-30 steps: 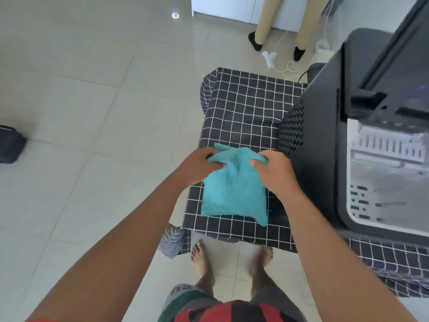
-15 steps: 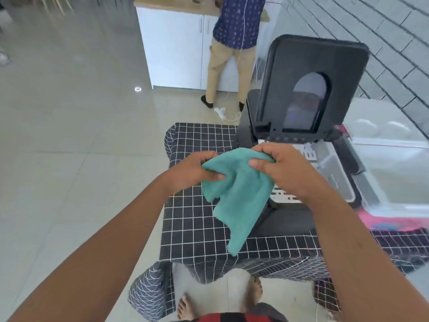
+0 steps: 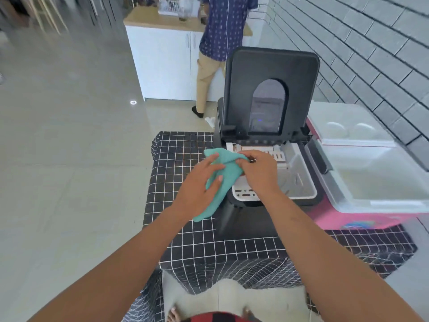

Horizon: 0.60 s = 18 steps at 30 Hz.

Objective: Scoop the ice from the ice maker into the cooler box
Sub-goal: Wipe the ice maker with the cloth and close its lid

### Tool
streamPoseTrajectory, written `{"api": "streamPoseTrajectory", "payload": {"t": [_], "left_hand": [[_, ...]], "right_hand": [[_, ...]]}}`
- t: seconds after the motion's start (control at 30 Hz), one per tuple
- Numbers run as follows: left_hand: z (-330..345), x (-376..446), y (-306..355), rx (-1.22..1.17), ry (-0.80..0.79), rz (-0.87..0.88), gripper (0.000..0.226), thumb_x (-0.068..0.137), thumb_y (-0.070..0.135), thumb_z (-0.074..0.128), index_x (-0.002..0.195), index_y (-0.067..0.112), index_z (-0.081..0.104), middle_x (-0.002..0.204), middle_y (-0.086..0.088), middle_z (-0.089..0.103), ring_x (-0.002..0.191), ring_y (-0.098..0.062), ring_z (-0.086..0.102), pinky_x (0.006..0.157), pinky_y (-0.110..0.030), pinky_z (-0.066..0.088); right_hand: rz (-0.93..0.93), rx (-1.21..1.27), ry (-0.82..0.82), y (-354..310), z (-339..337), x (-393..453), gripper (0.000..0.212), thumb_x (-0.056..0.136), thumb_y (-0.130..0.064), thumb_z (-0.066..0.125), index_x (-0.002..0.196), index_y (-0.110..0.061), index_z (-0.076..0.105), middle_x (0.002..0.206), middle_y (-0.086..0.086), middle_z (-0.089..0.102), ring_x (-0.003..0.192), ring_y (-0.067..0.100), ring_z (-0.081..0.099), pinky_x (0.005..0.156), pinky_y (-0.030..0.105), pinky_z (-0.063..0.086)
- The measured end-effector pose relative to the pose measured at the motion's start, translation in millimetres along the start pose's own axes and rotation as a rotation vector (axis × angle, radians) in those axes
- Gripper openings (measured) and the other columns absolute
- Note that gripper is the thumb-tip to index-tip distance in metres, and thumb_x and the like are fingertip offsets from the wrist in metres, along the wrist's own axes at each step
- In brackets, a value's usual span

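Cloth (image 3: pixel 228 184) btw. L hand (image 3: pixel 199 184), R hand (image 3: pixel 257 173)

I'm looking into home kitchen: white cabinet (image 3: pixel 162 66) carrying wooden countertop (image 3: pixel 148 23) with dish rack (image 3: pixel 168 6), glossy tiled floor (image 3: pixel 69 159) spreading left, grey brick wall (image 3: pixel 371 43) rising right, ice maker (image 3: pixel 269 63) sitting on checked tablecloth (image 3: pixel 185 240).

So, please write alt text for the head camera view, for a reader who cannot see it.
A right hand pinches a teal cloth and a left hand lies flat on it, at an open black ice maker. A pink cooler box stands open to its right.
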<state>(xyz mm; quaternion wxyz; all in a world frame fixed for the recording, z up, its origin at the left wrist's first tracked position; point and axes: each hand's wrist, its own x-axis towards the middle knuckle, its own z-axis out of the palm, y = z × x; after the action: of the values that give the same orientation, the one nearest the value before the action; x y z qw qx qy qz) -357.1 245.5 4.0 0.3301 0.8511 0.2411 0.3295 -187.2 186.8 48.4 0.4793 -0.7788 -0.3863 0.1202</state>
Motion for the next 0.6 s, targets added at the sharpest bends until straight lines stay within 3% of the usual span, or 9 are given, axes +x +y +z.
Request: {"api": "streamPoseTrajectory", "payload": {"t": [0.1, 0.17, 0.27, 0.37, 0.43, 0.53, 0.6], "left_hand": [[11.6, 7.1, 1.9, 0.03, -0.038, 0.073, 0.033, 0.103, 0.015, 0.049, 0.134, 0.009, 0.06, 0.156, -0.003, 0.04, 0.147, -0.013, 0.032, 0.12, -0.039, 0.026], [15.3, 16.0, 0.4, 0.072, -0.075, 0.058, 0.035, 0.105, 0.018, 0.044, 0.137, 0.012, 0.058, 0.159, -0.002, 0.037, 0.151, -0.016, 0.023, 0.124, -0.045, 0.015], [17.2, 31.0, -5.7, 0.161, -0.132, 0.097, 0.042, 0.105, 0.025, 0.035, 0.137, 0.01, 0.056, 0.159, -0.006, 0.035, 0.153, -0.023, 0.02, 0.125, -0.045, 0.01], [17.2, 43.3, -12.5, 0.181, -0.114, 0.128, 0.042, 0.107, 0.021, 0.033, 0.141, 0.008, 0.053, 0.157, -0.009, 0.038, 0.152, -0.023, 0.021, 0.124, -0.039, 0.017], [18.2, 49.5, -13.1, 0.193, -0.07, 0.11, 0.045, 0.107, 0.023, 0.029, 0.143, 0.006, 0.051, 0.155, -0.01, 0.04, 0.151, -0.024, 0.024, 0.124, -0.039, 0.019], [21.8, 45.9, -13.2, 0.224, -0.007, 0.146, 0.047, 0.105, 0.019, 0.03, 0.139, -0.004, 0.052, 0.152, -0.017, 0.041, 0.148, -0.03, 0.031, 0.123, -0.048, 0.021], [24.2, 35.2, -15.2, 0.191, -0.061, 0.233, 0.047, 0.104, 0.019, 0.03, 0.139, -0.005, 0.051, 0.153, -0.015, 0.041, 0.148, -0.029, 0.03, 0.122, -0.048, 0.022]], "right_hand": [[0.027, 0.018, 0.0, 9.2, -4.1, 5.5, 0.018, 0.083, -0.014, 0.068, 0.099, -0.016, 0.076, 0.089, -0.005, 0.073, 0.081, 0.006, 0.064, 0.076, 0.016, 0.049], [0.045, 0.01, -0.076, 12.1, -7.9, 7.6, 0.02, 0.085, -0.016, 0.067, 0.103, -0.017, 0.075, 0.092, -0.005, 0.073, 0.085, 0.009, 0.066, 0.081, 0.022, 0.051], [-0.054, -0.22, -0.195, 22.8, -18.5, 0.7, 0.031, 0.091, -0.026, 0.061, 0.12, -0.018, 0.066, 0.115, 0.0, 0.068, 0.102, 0.013, 0.061, 0.092, 0.02, 0.042], [-0.216, -0.453, -0.272, 41.8, -33.9, -27.7, 0.047, 0.094, -0.044, 0.047, 0.135, -0.022, 0.05, 0.134, -0.002, 0.056, 0.124, 0.016, 0.046, 0.105, 0.031, 0.034], [-0.337, -0.576, -0.276, 48.0, -41.3, -42.7, 0.049, 0.095, -0.049, 0.037, 0.134, -0.021, 0.051, 0.133, -0.003, 0.057, 0.125, 0.018, 0.045, 0.106, 0.036, 0.036], [-0.418, -0.67, -0.316, 46.6, -46.1, -51.1, 0.048, 0.098, -0.046, 0.03, 0.133, -0.021, 0.054, 0.133, -0.005, 0.058, 0.125, 0.018, 0.046, 0.106, 0.037, 0.036], [-0.483, -0.678, -0.36, 46.2, -50.0, -54.2, 0.046, 0.099, -0.045, 0.03, 0.131, -0.024, 0.056, 0.129, -0.008, 0.06, 0.118, 0.016, 0.05, 0.097, 0.037, 0.042]]}}
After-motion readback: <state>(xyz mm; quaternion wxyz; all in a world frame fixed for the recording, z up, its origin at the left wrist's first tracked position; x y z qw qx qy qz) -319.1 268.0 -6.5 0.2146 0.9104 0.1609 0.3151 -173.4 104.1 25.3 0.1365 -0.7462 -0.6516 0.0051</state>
